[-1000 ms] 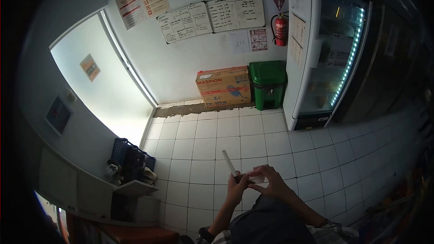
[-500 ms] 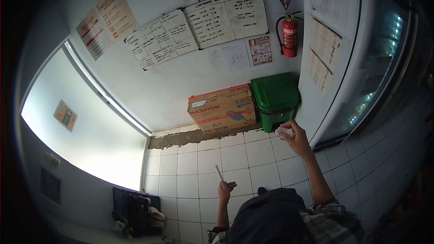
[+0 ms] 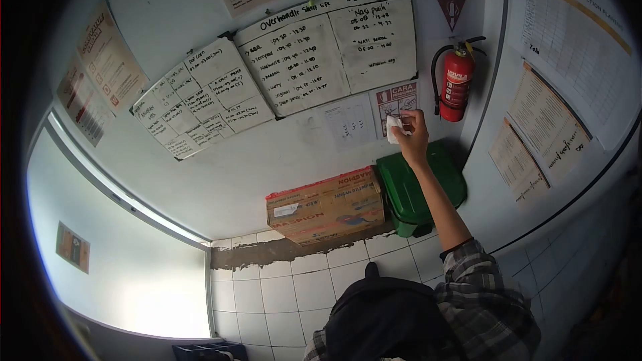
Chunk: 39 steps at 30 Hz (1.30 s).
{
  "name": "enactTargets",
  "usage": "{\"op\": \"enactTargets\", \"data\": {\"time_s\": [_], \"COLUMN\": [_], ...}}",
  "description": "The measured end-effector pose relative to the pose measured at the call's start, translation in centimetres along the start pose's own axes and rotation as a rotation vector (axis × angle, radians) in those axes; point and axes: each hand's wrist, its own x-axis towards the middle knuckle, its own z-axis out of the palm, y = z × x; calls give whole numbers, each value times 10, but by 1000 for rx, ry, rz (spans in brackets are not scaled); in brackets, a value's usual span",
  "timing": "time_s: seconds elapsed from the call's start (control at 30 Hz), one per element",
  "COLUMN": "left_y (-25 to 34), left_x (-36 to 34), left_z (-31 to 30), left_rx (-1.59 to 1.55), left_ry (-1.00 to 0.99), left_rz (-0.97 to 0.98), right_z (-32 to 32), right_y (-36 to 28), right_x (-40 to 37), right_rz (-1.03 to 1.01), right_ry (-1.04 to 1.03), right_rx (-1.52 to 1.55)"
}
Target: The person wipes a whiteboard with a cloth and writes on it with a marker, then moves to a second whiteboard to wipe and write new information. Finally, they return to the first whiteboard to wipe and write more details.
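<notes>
My right hand is raised in front of the wall, its fingers closed around a crumpled white tissue. In this view the tissue overlaps the lower part of a red-and-white instruction poster. Up and to the left of the hand hangs a whiteboard filled with black handwriting, and a smaller written whiteboard adjoins it. My left hand is out of view.
A red fire extinguisher hangs right of my hand. Below, a green lidded bin stands beside a cardboard box on the tiled floor. Papers cover the white panel at right; a bright frosted pane is at left.
My right hand has risen from beside the bin to the wall, still holding the tissue. My left hand, which held a thin white stick-like thing, has left view. The whiteboards appear closer.
</notes>
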Motion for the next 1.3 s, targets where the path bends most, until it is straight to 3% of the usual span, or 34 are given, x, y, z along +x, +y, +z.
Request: {"op": "enactTargets", "data": {"time_s": [0.17, 0.3, 0.4, 0.47, 0.53, 0.57, 0.6, 0.63, 0.7, 0.77, 0.9, 1.1, 1.17, 1.2, 1.23, 1.3], "left_y": [263, 481, 546, 546, 511, 489, 448, 368, 315, 273, 217, 156, 114, 90, 68, 26], "left_x": [57, -24, -81, -60, -41, -31, 2, 38, 12, -2, -23, -55, -61, -67, -72, -78], "left_z": [-29, -35, -26, -19, 2, 14, 22, 25, 53, 65, 90, 89, 89, 88, 87, 98], "left_rx": [-63, -87, -152, -172, -218, -226, -109, 94, 10, -124, -500, -885, -958, -978, -1006, -1093], "left_ry": [55, 135, 144, 155, 225, 154, 126, -31, 33, 91, 249, 433, 432, 424, 418, 416], "left_rz": [370, 920, 1060, 1049, 860, 723, 508, 667, 202, 34, 9, 171, 177, 160, 131, 49], "right_z": [60, 93, 112, 128, 143, 154, 162, 169, 176, 189, 218, 220, 220, 216, 210, 191], "right_y": [83, 125, 167, 181, 175, 177, 176, 174, 169, 154, 94, -32, -96, -128, -165, -223], "right_x": [78, 130, 150, 158, 150, 152, 146, 138, 120, 96, -17, -227, -282, -306, -327, -374], "right_rz": [-63, -83, -177, -278, -258, -250, -282, -316, -251, -265, -257, -233, -288, -465, -467, -526], "right_ry": [199, 230, 229, 275, 264, 249, 172, 90, 12, -22, -366, -1207, -1336, -1409, -1358, -1479], "right_rx": [-135, -120, -175, -276, -199, -187, -230, -273, -227, -200, 126, 836, 1209, 1251, 1417, 1573]}}
